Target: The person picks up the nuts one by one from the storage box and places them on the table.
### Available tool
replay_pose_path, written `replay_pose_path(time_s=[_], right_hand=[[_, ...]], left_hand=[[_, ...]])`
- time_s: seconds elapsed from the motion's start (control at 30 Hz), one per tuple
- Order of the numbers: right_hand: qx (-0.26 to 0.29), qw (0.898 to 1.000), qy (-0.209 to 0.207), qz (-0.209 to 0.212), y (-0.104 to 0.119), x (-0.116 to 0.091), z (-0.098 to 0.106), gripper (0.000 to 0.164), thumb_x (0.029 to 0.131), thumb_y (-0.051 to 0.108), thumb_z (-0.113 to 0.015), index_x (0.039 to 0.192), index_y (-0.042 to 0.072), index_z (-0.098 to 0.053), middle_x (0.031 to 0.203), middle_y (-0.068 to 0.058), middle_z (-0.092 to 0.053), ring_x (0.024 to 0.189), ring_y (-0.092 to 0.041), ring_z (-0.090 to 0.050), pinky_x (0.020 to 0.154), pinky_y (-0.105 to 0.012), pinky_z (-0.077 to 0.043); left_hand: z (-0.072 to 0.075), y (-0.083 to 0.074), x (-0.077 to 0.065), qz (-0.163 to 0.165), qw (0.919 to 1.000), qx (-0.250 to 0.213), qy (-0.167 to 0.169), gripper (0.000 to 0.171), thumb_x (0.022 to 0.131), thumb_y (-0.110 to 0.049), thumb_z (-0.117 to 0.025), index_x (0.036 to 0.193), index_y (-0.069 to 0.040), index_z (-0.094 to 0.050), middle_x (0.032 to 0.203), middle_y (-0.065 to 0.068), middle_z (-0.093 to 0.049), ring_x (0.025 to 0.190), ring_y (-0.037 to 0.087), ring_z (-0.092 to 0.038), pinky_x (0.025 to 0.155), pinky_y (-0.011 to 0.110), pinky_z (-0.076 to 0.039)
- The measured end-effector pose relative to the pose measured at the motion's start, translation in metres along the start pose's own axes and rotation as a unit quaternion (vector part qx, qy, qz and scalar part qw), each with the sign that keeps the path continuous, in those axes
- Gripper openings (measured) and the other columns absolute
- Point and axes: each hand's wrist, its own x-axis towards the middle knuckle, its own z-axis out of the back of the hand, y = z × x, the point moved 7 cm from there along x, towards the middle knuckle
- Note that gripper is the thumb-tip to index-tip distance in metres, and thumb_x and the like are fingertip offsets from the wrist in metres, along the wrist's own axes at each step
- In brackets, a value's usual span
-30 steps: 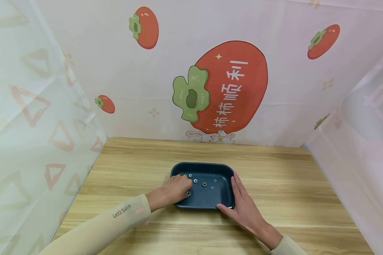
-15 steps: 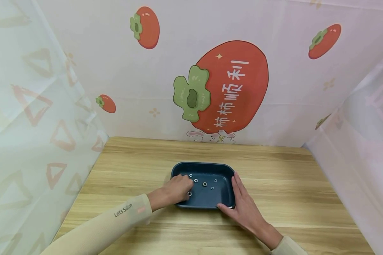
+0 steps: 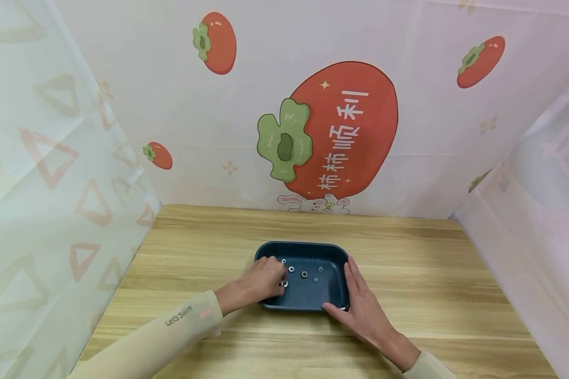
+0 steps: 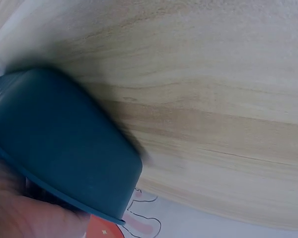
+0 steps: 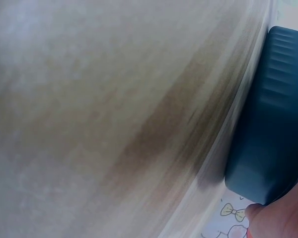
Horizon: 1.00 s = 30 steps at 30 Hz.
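Observation:
A dark blue rectangular tray (image 3: 308, 308) sits on the wooden table, with several metal nuts lying on its floor. Inside its left end is my left hand (image 3: 264, 279), fingers curled, pinching a nut (image 3: 285, 283) at the fingertips. Other nuts show to the right of that hand, among them a larger, darker nut (image 3: 304, 274). My right hand (image 3: 364, 308) steadies the tray's right end, its fingers straight along the outer side and the thumb at the near rim. In the left wrist view the tray's outer wall (image 4: 64, 139) hides the fingertips and nuts.
The wooden table (image 3: 431, 289) extends around the tray on all sides. A pale cloth backdrop (image 3: 431, 173) printed with persimmons stands behind it, and similar cloth hangs at the left and right.
My left hand has shifted slightly within the tray, and the nut at its fingertips has moved a little right and away from me. The right hand and the tray stay put.

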Motion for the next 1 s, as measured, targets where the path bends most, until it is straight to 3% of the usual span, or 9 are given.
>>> replay_pose_path(time_s=[0.17, 0.3, 0.5, 0.8, 1.0], right_hand=[[-0.002, 1.000, -0.002, -0.001, 0.000, 0.000, 0.000, 0.111, 0.091, 0.056, -0.078, 0.166, -0.003, -0.022, 0.176, -0.020, -0.013, 0.154, -0.043, -0.035, 0.115, -0.062, -0.041], [-0.002, 1.000, -0.004, 0.000, -0.001, 0.000, 0.000, 0.112, 0.090, 0.056, -0.079, 0.166, -0.003, -0.022, 0.176, -0.020, -0.014, 0.154, -0.044, -0.036, 0.114, -0.061, -0.041], [-0.003, 1.000, -0.008, 0.003, -0.001, 0.000, 0.000, 0.111, 0.090, 0.055, -0.079, 0.166, -0.003, -0.022, 0.176, -0.019, -0.013, 0.154, -0.043, -0.036, 0.114, -0.061, -0.041], [-0.005, 1.000, -0.007, 0.000, 0.001, 0.001, 0.000, 0.111, 0.090, 0.056, -0.079, 0.166, -0.003, -0.022, 0.176, -0.018, -0.012, 0.154, -0.044, -0.036, 0.115, -0.060, -0.041], [-0.008, 1.000, -0.007, 0.001, 0.001, 0.002, 0.001, 0.110, 0.090, 0.056, -0.079, 0.165, -0.004, -0.024, 0.177, -0.017, -0.011, 0.154, -0.044, -0.036, 0.115, -0.060, -0.041]], left_hand=[[0.009, 0.003, 0.000, 0.010, 0.9986, -0.038, -0.034, 0.005, 0.086, -0.010, -0.083, 0.090, -0.008, -0.081, 0.074, -0.005, -0.070, 0.059, -0.003, -0.056, 0.057, 0.013, -0.049], [0.020, 0.005, -0.004, 0.023, 0.9928, -0.090, -0.076, 0.005, 0.083, -0.009, -0.083, 0.087, -0.009, -0.080, 0.075, -0.007, -0.071, 0.064, -0.003, -0.059, 0.063, 0.017, -0.053], [0.035, 0.009, -0.013, 0.035, 0.9760, -0.157, -0.147, 0.008, 0.079, -0.006, -0.085, 0.084, -0.007, -0.078, 0.071, -0.005, -0.072, 0.063, -0.002, -0.063, 0.062, 0.017, -0.055], [0.040, 0.015, -0.025, 0.057, 0.9559, -0.221, -0.185, 0.008, 0.080, -0.003, -0.082, 0.087, -0.004, -0.079, 0.073, -0.004, -0.073, 0.064, -0.001, -0.065, 0.062, 0.018, -0.056], [0.045, 0.020, -0.031, 0.064, 0.9378, -0.267, -0.213, 0.009, 0.081, -0.001, -0.082, 0.088, -0.004, -0.079, 0.075, -0.003, -0.074, 0.066, 0.003, -0.068, 0.063, 0.020, -0.058]])
